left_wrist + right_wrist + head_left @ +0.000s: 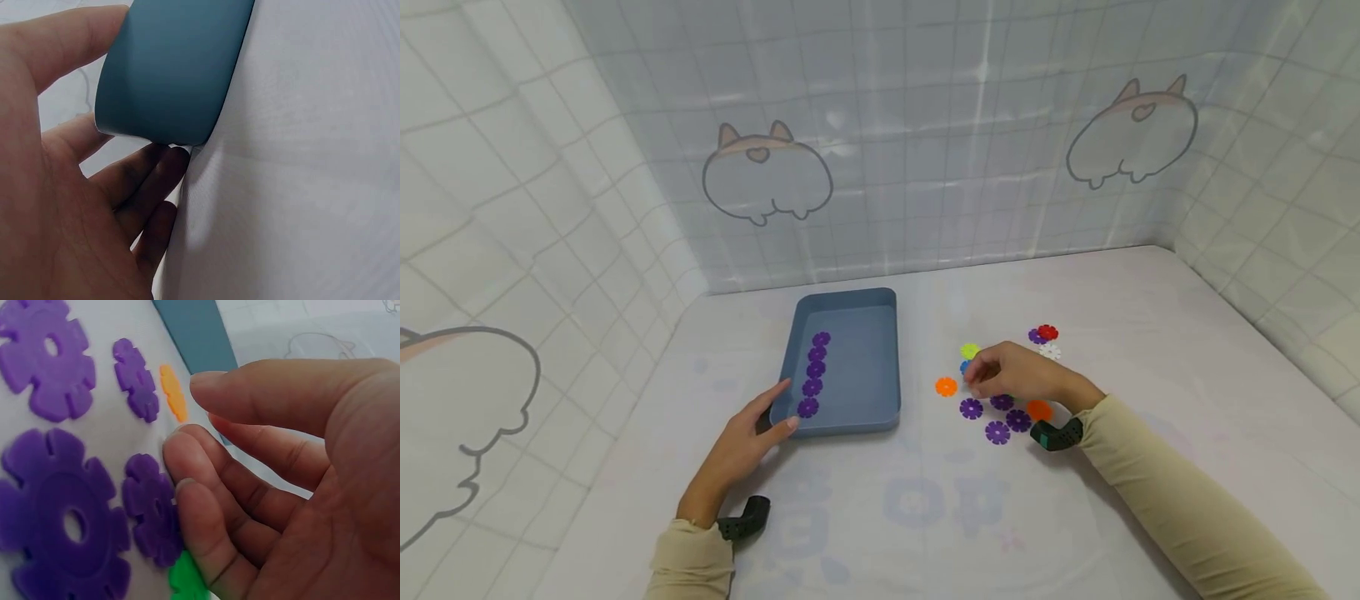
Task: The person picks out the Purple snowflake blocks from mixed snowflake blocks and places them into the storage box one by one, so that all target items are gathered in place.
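My left hand holds the near left corner of a blue-grey tray, thumb on the front wall and fingers along the left side. In the left wrist view the tray wall sits between thumb and fingers. A column of several purple snowflake discs lies along the tray's left side. Over the loose discs right of the tray hovers my right hand, fingers loosely bent, nothing visible between thumb and fingertips. Purple snowflake discs and a green disc lie beside its fingers in the right wrist view.
Around the right hand lie an orange disc, a yellow-green disc, a partly covered blue disc and another orange disc. Farther back are a red disc and a white disc. Tile-patterned curtains enclose the table.
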`<state>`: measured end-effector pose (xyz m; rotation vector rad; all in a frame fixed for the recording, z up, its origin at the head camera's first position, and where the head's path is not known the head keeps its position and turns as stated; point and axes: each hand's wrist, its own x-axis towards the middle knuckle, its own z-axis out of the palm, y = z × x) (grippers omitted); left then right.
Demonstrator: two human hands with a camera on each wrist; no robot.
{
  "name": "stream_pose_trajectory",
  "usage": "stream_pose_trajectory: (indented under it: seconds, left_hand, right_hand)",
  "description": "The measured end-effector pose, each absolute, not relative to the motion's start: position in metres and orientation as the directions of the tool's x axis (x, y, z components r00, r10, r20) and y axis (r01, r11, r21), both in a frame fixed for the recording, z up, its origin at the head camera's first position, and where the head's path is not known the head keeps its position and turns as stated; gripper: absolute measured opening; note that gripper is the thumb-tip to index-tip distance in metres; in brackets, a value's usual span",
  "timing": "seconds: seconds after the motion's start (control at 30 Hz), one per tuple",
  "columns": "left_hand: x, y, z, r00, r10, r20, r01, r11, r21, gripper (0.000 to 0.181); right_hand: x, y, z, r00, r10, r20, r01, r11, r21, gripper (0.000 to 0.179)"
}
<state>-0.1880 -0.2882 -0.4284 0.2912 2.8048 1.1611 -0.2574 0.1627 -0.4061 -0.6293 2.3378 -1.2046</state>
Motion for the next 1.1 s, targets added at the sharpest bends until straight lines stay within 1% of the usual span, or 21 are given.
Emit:
stream_pose_trajectory:
  seconds: [0.43,0.67,1.1]
  left_hand:
    - [-0.188,-0.289,-0.429,-0.975,0.22,0.003,0.158,0.691,0.706,0.071]
    - [-0.189,-0.288,-0.428,-0.977,0.212,-0.011,0.142,0.691,0.708,0.072]
    - [-0.188,-0.288,-0.428,-0.979,0.202,-0.014,0.132,0.692,0.71,0.072]
  right_hand:
    - [-0.252,0.157,-0.408,-0.765,-0.62,-0.173,-0.278,0.56,-0.78,0.014]
    - [-0.248,0.155,-0.408,-0.757,-0.634,-0.157,-0.335,0.583,-0.74,0.014]
    - [-0.247,0.153,-0.406,-0.738,-0.659,-0.146,-0.374,0.58,-0.724,0.013]
